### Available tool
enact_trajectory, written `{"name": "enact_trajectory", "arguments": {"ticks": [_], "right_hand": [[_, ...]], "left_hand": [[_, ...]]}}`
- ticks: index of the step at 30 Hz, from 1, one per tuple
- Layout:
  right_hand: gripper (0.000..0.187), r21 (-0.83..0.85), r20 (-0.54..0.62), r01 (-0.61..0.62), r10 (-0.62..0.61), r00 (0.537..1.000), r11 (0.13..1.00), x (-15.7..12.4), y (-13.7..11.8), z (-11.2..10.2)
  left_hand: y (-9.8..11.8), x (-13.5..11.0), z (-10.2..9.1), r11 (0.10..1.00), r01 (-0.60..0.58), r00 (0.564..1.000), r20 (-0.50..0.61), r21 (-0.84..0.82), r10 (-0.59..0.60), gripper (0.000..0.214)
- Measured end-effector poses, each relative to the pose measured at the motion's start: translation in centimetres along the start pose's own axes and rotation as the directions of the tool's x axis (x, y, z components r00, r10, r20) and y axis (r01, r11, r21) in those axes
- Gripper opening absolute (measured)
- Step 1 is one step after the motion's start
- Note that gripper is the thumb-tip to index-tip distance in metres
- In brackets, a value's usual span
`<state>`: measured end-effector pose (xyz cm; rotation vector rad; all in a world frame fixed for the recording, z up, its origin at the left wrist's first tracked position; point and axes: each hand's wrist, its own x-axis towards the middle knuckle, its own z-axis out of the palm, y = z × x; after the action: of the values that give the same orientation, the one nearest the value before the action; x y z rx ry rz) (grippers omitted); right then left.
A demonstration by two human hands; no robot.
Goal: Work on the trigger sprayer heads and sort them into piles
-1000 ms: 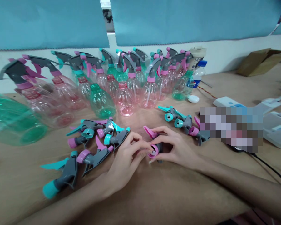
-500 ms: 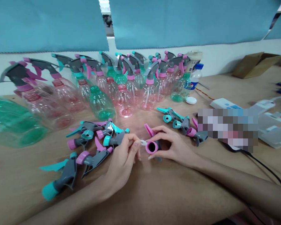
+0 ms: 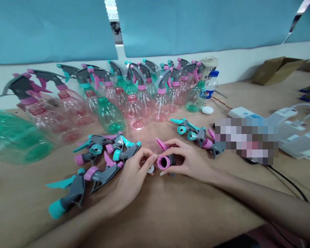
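My right hand (image 3: 187, 162) grips a trigger spray head (image 3: 164, 162) between thumb and fingers. The pink screw collar faces me with its dark opening showing, and the pink trigger points up and left. Just beside that collar, my left hand (image 3: 135, 175) is closed in a pinch on a small white ring-shaped washer (image 3: 151, 169), partly hidden by the fingers. Loose spray heads lie close to my left hand, among them one with a teal collar (image 3: 122, 154) and one with a pink collar (image 3: 100, 174).
Behind stand several pink and green spray bottles (image 3: 136, 115), some topped with spray heads. More loose heads (image 3: 189, 131) lie to the right. Further right are a Pepsi bottle (image 3: 211, 86), a white oval object (image 3: 207, 110), a power strip (image 3: 244, 113), a cable and a cardboard box (image 3: 276, 70).
The washer has turned and dropped lower beneath my left fingertips, away from the collar's edge. My right hand keeps its grip on the spray head. The camera view has shifted slightly.
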<state>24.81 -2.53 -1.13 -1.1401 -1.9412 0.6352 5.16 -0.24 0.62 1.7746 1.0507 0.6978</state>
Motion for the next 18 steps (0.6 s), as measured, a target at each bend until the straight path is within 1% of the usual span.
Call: {"name": "enact_trajectory", "arguments": {"ticks": [3, 5, 8, 10, 11, 13, 16, 18], "right_hand": [[0.033, -0.007, -0.018, -0.026, 0.026, 1.000, 1.000, 0.1, 0.1, -0.1], [0.033, -0.012, -0.020, -0.037, 0.037, 0.999, 0.999, 0.1, 0.3, -0.2], [0.032, -0.026, -0.021, -0.042, 0.042, 0.999, 0.999, 0.1, 0.6, -0.4], [0.032, -0.050, -0.031, -0.035, 0.034, 0.999, 0.998, 0.1, 0.9, -0.6], [0.032, -0.065, -0.039, -0.030, 0.028, 0.999, 0.997, 0.1, 1.1, -0.6], [0.032, -0.092, -0.056, -0.022, 0.017, 0.998, 0.996, 0.2, 1.5, -0.7], [0.030, -0.113, -0.065, -0.021, 0.014, 0.998, 0.993, 0.2, 1.8, -0.9], [0.030, -0.118, -0.058, -0.020, 0.013, 0.998, 0.993, 0.2, 1.8, -0.9]], "left_hand": [[-0.2, 0.1, -0.1, 1.000, 0.014, 1.000, -0.003, -0.025, -0.014, 0.021], [-0.5, 0.3, -0.3, 1.000, -0.004, 0.999, 0.043, -0.027, 0.005, 0.016], [-0.9, 0.5, -0.5, 0.998, -0.064, 0.989, 0.130, -0.014, 0.065, 0.031], [-1.2, 0.6, -0.6, 0.996, -0.093, 0.983, 0.157, -0.015, 0.094, 0.037], [-1.2, 0.7, -0.6, 0.995, -0.098, 0.982, 0.162, -0.020, 0.100, 0.036], [-1.3, 0.7, -0.7, 0.996, -0.089, 0.983, 0.161, -0.029, 0.093, 0.028], [-1.3, 0.7, -0.6, 0.997, -0.062, 0.990, 0.121, -0.042, 0.066, 0.013], [-1.5, 0.6, -0.5, 0.996, -0.046, 0.994, 0.093, -0.072, 0.053, 0.010]]}}
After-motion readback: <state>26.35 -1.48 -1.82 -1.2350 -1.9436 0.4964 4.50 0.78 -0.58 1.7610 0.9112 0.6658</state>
